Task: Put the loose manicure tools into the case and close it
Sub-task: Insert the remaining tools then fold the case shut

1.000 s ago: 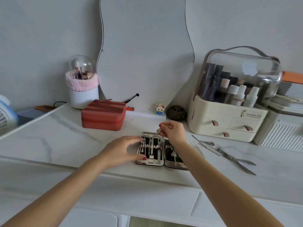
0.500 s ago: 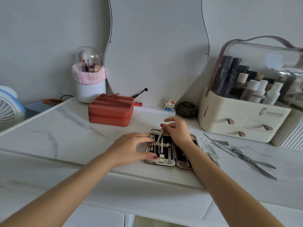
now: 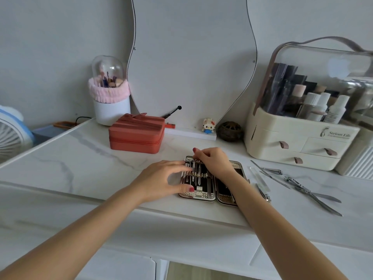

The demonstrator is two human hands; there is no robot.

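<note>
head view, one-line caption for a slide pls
Left hand steadies the open metal manicure case while the right hand slots a tool in.

Your single head-worn camera looks forward and down, close over the marble tabletop (image 3: 84, 158), facing the wall mirror (image 3: 191, 57).

On my marble counter (image 3: 84, 164) a red zipped box (image 3: 136, 135) sits near the back, with a white brush pot (image 3: 111, 107) behind it, wrapped in a pink band under a clear dome. My wavy mirror (image 3: 191, 57) leans on the wall. At its foot stand a small block figure (image 3: 209, 125) and a dark woven ball (image 3: 230, 131). To the right is my cream organiser (image 3: 298, 144), bottles under its clear lid. A fan (image 3: 12, 134) shows at far left.
</note>
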